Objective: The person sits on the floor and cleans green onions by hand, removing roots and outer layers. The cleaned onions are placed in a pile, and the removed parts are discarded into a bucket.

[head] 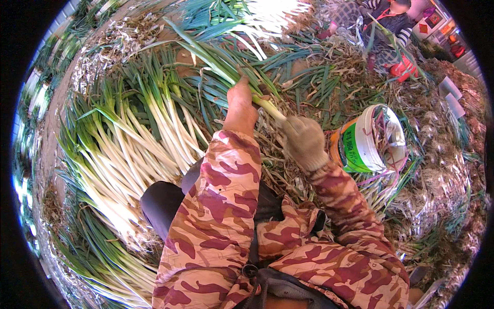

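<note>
My left hand (242,101), ungloved, grips the green leaves of a long green onion (268,107) in front of me. On my right hand (305,142) is a tan knit glove, closed around the white lower stalk of the same onion, whose root end is hidden by the glove. Left of my forearm lies a wide heap of green onions (133,146) with bare white stalks, green tops pointing away and roots near my knee. Loose leaves and dry peelings (278,166) cover the ground beneath and around my hands.
A white bucket (362,139) with a green and orange label leans at my right, pinkish strips inside. Farther off lie more onions (247,29). Another person (389,34) sits at the upper right near a red object (403,68). More onions (112,258) lie at the lower left.
</note>
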`<state>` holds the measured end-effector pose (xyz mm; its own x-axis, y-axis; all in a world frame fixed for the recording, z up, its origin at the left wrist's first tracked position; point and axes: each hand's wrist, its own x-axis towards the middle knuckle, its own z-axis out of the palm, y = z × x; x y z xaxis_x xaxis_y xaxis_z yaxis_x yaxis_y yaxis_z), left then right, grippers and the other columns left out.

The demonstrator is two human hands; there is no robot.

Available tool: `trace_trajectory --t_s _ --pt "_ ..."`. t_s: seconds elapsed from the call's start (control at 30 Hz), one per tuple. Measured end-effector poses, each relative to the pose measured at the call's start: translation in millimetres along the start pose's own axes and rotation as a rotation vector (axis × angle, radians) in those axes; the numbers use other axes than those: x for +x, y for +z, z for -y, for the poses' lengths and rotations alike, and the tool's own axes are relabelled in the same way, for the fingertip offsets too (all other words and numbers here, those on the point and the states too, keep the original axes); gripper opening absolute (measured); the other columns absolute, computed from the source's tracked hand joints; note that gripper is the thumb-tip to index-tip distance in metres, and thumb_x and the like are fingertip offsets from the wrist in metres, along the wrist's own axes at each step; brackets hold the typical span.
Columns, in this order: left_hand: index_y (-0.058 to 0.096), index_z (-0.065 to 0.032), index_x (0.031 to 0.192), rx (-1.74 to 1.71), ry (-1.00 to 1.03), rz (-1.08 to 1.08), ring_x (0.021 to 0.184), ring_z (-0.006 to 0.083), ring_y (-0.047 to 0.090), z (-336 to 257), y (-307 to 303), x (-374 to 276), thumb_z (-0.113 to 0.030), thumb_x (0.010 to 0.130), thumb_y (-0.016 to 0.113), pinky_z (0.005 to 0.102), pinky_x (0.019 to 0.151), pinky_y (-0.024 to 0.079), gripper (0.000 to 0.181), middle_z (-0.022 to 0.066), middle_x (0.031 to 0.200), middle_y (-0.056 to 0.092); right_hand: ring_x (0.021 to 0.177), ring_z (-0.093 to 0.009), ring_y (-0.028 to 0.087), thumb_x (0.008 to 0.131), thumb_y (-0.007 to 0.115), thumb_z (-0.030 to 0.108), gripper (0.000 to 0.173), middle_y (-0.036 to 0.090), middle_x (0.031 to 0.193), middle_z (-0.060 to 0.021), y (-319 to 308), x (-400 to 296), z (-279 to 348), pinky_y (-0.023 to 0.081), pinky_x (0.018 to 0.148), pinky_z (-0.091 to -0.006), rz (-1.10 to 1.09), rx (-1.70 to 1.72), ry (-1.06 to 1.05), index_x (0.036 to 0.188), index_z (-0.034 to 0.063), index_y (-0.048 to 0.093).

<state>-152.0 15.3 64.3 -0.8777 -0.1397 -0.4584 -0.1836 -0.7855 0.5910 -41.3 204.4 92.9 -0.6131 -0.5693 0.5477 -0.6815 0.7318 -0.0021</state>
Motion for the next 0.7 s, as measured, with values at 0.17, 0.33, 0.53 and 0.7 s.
trace_trajectory --t_s 0.17,0.33,0.53,0.7 --pt "0.048 -0.0066 0.133 -0.086 0.014 -0.026 0.085 0.0478 0.07 -15 -3 4 -0.032 0.114 0.052 0.0642 0.064 0.06 0.032 0.0269 0.109 0.066 0.081 -0.034 0.067 0.073 0.072 0.003 0.027 0.064 0.088 -0.0115 -28 -142 -35 0.055 0.068 -0.048 0.263 -0.13 0.114 0.099 0.0055 0.071" --pt "0.049 -0.0077 0.13 -0.106 0.124 0.026 0.087 0.0439 0.068 -32 -10 13 -0.034 0.115 0.046 0.0543 0.061 0.056 0.031 0.0246 0.11 0.066 0.086 -0.039 0.078 0.091 0.068 0.007 0.022 0.079 0.09 -0.0149 -55 -313 -56 0.062 0.077 -0.0498 1.318 -0.357 0.704 0.11 0.0058 0.077" --pt "0.056 -0.0022 0.123 -0.051 0.144 -0.075 0.079 0.0403 0.069 -26 -15 5 -0.039 0.114 0.055 0.0561 0.059 0.057 0.038 0.0215 0.106 0.067 0.092 -0.04 0.078 0.095 0.066 0.014 0.023 0.078 0.095 -0.016 -76 -317 -49 0.061 0.08 -0.052 1.211 -0.515 0.879 0.115 0.008 0.076" --pt "0.061 -0.0028 0.121 -0.097 0.166 -0.157 0.074 0.0359 0.071 -12 2 -12 -0.049 0.11 0.06 0.0538 0.056 0.058 0.048 0.0167 0.103 0.071 0.108 -0.039 0.072 0.089 0.085 0.029 0.047 0.073 0.114 -0.0205 -55 -137 11 0.056 0.095 -0.0493 0.09 -0.082 0.651 0.124 0.0026 0.07"
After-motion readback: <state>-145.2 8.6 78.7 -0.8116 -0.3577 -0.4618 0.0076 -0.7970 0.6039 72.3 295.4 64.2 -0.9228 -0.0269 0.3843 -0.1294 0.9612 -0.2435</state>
